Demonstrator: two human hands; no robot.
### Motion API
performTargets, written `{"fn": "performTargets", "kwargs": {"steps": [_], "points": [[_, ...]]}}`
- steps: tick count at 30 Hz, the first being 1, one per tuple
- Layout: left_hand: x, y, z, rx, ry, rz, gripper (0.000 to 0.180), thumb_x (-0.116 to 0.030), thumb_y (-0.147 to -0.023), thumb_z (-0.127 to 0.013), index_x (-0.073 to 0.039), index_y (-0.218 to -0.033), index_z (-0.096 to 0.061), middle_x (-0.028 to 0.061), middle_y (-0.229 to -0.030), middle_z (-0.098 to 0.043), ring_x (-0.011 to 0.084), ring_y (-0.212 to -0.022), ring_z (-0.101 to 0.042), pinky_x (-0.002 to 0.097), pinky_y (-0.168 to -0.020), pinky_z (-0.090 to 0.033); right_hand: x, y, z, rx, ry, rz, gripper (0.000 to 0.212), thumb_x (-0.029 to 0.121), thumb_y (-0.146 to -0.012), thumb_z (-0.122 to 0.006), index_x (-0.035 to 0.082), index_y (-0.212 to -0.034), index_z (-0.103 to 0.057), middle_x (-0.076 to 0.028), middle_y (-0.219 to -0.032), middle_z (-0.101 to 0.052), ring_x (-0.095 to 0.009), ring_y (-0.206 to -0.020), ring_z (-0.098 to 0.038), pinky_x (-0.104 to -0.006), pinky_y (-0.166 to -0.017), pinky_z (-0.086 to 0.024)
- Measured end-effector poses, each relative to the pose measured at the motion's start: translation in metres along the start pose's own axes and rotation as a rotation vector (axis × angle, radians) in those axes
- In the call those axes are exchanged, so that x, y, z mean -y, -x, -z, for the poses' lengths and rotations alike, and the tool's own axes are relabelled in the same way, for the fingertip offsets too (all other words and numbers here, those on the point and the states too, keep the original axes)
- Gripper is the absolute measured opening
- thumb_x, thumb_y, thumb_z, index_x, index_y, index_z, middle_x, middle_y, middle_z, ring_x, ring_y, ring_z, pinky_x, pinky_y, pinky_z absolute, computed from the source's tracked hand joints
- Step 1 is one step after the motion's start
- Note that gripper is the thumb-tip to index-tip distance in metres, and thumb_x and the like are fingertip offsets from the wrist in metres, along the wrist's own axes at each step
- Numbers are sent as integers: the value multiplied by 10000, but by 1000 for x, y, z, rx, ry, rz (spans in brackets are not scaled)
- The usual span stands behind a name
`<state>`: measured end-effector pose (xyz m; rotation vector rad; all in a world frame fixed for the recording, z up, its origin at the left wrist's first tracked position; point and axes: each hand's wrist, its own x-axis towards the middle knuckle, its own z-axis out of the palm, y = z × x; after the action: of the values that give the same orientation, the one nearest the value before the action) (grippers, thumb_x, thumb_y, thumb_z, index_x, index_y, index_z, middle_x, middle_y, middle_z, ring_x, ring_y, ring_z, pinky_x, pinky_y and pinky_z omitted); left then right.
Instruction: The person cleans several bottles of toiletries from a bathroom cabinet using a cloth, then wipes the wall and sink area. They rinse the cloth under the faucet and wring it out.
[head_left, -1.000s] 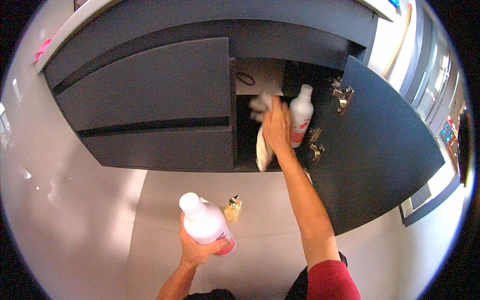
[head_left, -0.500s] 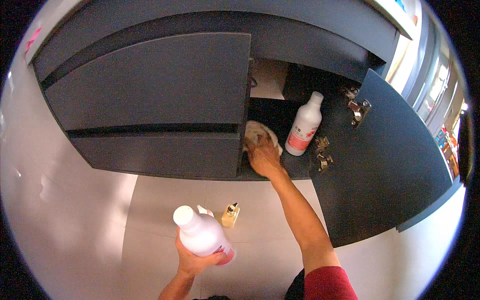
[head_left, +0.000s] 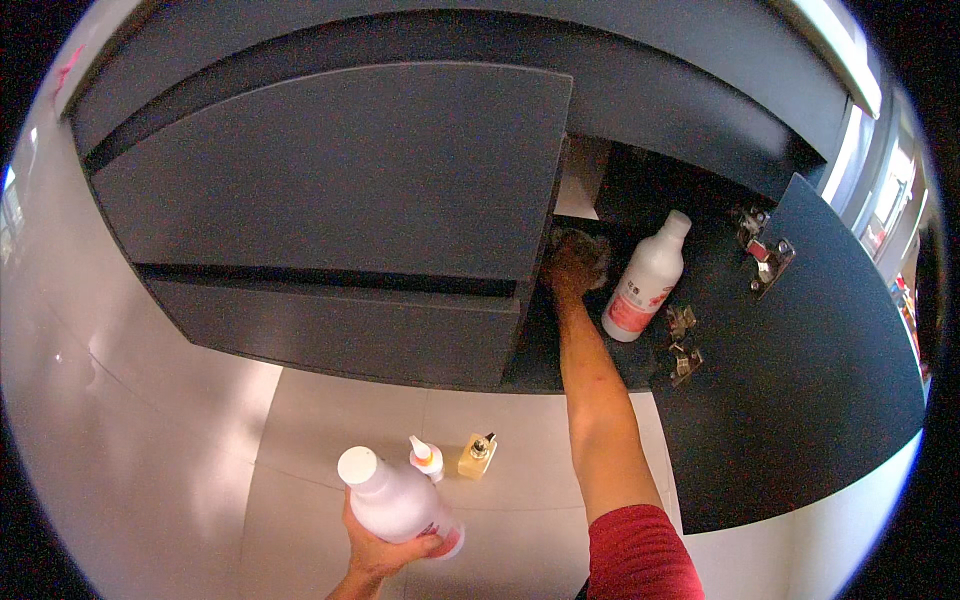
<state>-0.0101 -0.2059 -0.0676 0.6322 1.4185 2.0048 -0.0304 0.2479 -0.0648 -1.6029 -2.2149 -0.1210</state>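
Observation:
My left hand (head_left: 375, 548) is wrapped round a large white bottle (head_left: 393, 505) with a white cap and a pink-red label, holding it above the floor. My right hand (head_left: 570, 276) reaches into the dark cabinet, its fingers pressed on a pale cloth (head_left: 592, 250) against the cabinet's bottom. The shade in there partly hides those fingers. A similar white bottle (head_left: 648, 275) with a pink-red label stands inside, just right of my right forearm.
The cabinet door (head_left: 790, 380) hangs open at the right on metal hinges (head_left: 768, 262). Closed dark fronts (head_left: 340, 170) fill the left. On the tiled floor (head_left: 340, 410), a small white nozzle bottle (head_left: 427, 461) and a square yellowish bottle (head_left: 476, 458) stand beyond the held bottle.
My right hand has pushed the cloth deeper into the cabinet. The view has shifted a little, so the cabinet sits further right. My left hand still holds the bottle.

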Motion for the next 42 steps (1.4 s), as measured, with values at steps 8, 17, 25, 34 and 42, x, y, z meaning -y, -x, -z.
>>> {"fn": "performTargets", "kwargs": {"steps": [8,17,25,34,42], "points": [[0,4,-20,75,-46,-17,769,-79,-473,-796,0,-1130,-403,118,-984,-581,210,-883,-594,371,-793,-494,-9,-11,-55,73,-177,314,565,274,-836,-479,117,-1347,-297,-148,-1436,-201,-366,-1300,-206,-539,-984,-249],[-15,15,-38,10,-37,-4,956,-111,-427,-846,-46,-1203,-291,120,-1074,-518,215,-953,-556,384,-844,-473,-34,66,33,197,-489,621,457,78,-738,-524,174,-1185,-530,-167,-1228,-494,-335,-1165,-430,-428,-957,-347],[-12,29,-57,63,-176,-89,885,-130,-478,-843,-38,-1184,-318,107,-1030,-523,201,-927,-559,366,-819,-469,-58,156,105,229,-564,787,451,59,-689,-554,129,-1135,-564,-131,-1197,-506,-312,-1147,-438,-408,-978,-332],[-25,41,-80,94,-298,-231,813,-135,-535,-831,-68,-1187,-349,88,-1045,-529,183,-944,-550,344,-814,-466,-82,188,121,-46,-221,290,452,67,-709,-574,201,-1141,-555,-99,-1195,-483,-302,-1092,-458,-485,-857,-367],[-32,41,-93,114,-340,-294,806,-169,-543,-832,-57,-1200,-380,87,-1070,-522,190,-990,-528,344,-862,-435,-51,206,123,57,-435,641,404,26,-725,-520,205,-1079,-597,-72,-1113,-516,-313,-1033,-466,-458,-862,-367]]}}
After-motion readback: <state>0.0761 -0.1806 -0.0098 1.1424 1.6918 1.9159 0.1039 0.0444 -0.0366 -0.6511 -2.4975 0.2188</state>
